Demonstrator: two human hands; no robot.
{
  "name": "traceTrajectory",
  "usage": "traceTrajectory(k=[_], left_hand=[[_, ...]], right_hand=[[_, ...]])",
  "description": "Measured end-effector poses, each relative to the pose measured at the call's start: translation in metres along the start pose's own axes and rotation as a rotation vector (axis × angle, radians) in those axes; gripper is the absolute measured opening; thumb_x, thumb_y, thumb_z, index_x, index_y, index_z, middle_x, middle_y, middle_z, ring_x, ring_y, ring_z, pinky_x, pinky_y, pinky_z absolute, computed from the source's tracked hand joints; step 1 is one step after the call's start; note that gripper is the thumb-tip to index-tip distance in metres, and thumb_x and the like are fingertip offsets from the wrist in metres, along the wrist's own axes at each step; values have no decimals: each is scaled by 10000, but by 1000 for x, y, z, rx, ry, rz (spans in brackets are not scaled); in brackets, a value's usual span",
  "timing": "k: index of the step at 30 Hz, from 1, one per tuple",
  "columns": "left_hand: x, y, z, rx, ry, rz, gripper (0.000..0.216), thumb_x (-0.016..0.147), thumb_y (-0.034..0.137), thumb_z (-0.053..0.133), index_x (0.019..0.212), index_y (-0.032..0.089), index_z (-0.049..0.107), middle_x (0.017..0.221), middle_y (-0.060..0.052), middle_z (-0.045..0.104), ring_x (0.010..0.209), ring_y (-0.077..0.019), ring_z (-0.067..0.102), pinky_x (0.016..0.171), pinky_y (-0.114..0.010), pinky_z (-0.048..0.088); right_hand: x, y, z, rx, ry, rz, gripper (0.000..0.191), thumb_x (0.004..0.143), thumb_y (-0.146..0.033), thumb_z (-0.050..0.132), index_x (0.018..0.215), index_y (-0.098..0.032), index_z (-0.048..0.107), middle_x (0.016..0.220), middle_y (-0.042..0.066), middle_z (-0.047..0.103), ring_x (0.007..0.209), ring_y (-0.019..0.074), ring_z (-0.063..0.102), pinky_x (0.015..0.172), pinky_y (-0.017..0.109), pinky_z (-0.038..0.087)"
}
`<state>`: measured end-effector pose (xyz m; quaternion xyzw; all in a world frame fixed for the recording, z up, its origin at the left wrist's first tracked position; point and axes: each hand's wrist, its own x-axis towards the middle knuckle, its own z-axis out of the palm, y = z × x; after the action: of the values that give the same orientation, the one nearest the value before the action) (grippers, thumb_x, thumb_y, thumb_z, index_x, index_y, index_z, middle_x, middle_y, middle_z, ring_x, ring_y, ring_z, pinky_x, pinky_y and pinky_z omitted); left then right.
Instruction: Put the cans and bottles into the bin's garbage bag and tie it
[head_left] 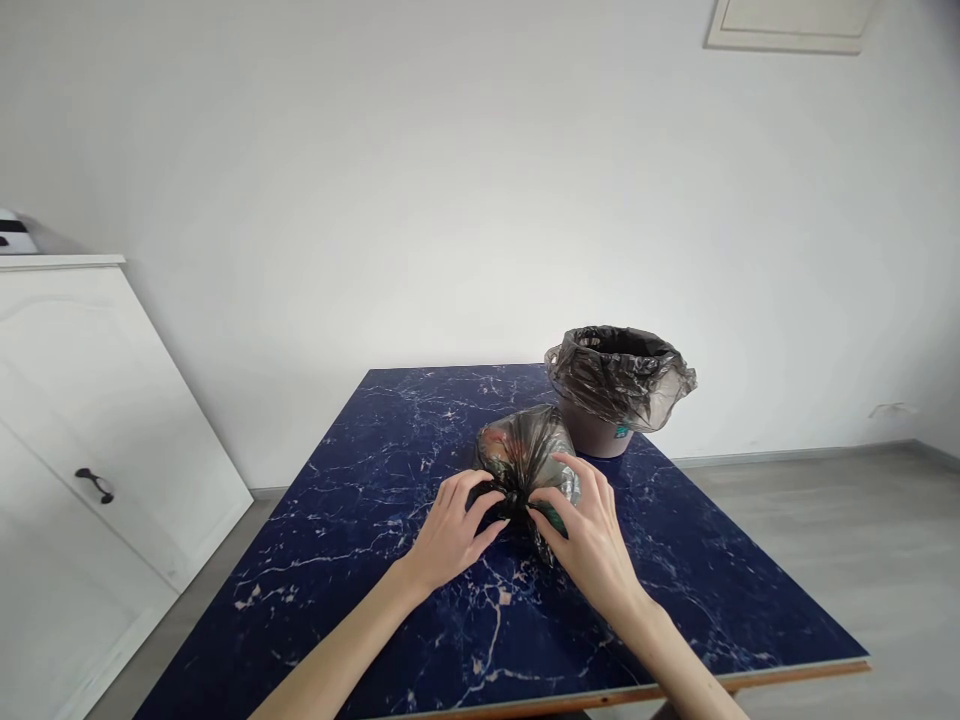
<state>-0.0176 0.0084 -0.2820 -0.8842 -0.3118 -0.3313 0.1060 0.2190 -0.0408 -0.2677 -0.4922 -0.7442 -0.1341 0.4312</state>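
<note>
A filled, see-through black garbage bag (521, 440) lies on the dark blue marbled table (360, 560), with reddish and green contents showing through. Its gathered neck points toward me and is bunched into what looks like a knot. My left hand (457, 525) pinches the neck from the left, thumb and fingers closed on the plastic. From the right, my right hand (581, 515) grips the same neck between thumb and forefinger, its other fingers resting over the bag's side. A loose end of plastic hangs just below the fingers.
Behind the bag to the right stands a trash can (592, 430) lined with a black bag folded over its rim. A white cabinet (97, 420) with a dark handle is at the left. The white wall (450, 200) rises behind the table.
</note>
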Motion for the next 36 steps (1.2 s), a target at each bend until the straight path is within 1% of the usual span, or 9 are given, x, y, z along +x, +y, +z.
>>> traceTrajectory(k=[2, 7, 11, 17, 23, 28, 31, 34, 36], left_hand=[[0, -2, -1, 1, 31, -9, 228, 1056, 328, 606, 1276, 271, 606, 1362, -119, 603, 1339, -317, 564, 1106, -521, 518], [1, -4, -4, -10, 81, -12, 118, 1059, 246, 594, 1166, 253, 642, 1308, -100, 629, 1300, -289, 580, 1077, -485, 521], [1, -7, -7, -19, 82, -11, 114, 1061, 236, 592, 1160, 254, 644, 1293, -98, 633, 1293, -285, 581, 1070, -479, 515], [-1, -15, -9, -7, 119, -80, 104, 1062, 245, 581, 1138, 272, 646, 1280, -84, 640, 1276, -277, 589, 1103, -491, 481], [0, -22, -11, -16, 170, -260, 102, 1057, 277, 559, 1081, 269, 658, 1235, -81, 641, 1240, -270, 586, 1080, -469, 481], [-2, -31, -10, -8, 188, -401, 117, 1048, 323, 540, 1050, 254, 635, 1185, -104, 647, 1173, -312, 591, 1028, -529, 475], [-4, -35, -9, -52, 163, -446, 142, 1054, 334, 508, 1117, 248, 602, 1198, -107, 658, 1180, -314, 598, 1031, -529, 479], [-7, -34, -7, -134, 109, -444, 276, 1080, 339, 440, 1326, 252, 532, 1302, -111, 661, 1235, -289, 618, 1041, -478, 514], [-9, -31, -6, -187, 72, -434, 361, 1085, 368, 442, 1431, 267, 475, 1355, -112, 658, 1253, -279, 637, 1018, -439, 547]], right_hand=[[0, 0, 0, -3, -5, 0, 98, 1027, -260, 606, 1049, -259, 701, 1517, 138, 456, 1386, 399, 463, 1073, 634, 483], [-4, 1, 2, -37, -58, -7, 190, 999, -260, 655, 1186, -254, 687, 1538, 163, 430, 1406, 422, 437, 1080, 645, 469], [-4, 0, 4, -38, -53, -5, 100, 1018, -243, 626, 1070, -250, 711, 1557, 148, 433, 1432, 421, 424, 1073, 642, 470], [-4, 2, -3, -5, -2, 9, 132, 1039, -265, 604, 970, -249, 716, 1535, 129, 502, 1410, 405, 469, 1062, 628, 474], [-10, 5, -12, 82, 85, 114, 159, 1051, -320, 582, 990, -268, 719, 1435, 122, 586, 1297, 359, 568, 1040, 591, 500], [-18, 9, -13, 140, 66, 200, 180, 1058, -359, 550, 975, -258, 674, 1417, 134, 581, 1316, 359, 558, 1055, 590, 495], [-20, 7, -14, 151, 24, 186, 122, 1039, -337, 571, 1101, -260, 644, 1440, 144, 552, 1340, 359, 539, 1084, 598, 484], [-18, 2, -16, 180, -16, 131, 400, 1006, -309, 613, 1395, -264, 527, 1460, 161, 536, 1361, 355, 521, 1095, 585, 495], [-16, -3, -14, 148, -64, 60, 557, 989, -286, 630, 1516, -282, 449, 1498, 161, 511, 1396, 368, 486, 1109, 598, 485]])
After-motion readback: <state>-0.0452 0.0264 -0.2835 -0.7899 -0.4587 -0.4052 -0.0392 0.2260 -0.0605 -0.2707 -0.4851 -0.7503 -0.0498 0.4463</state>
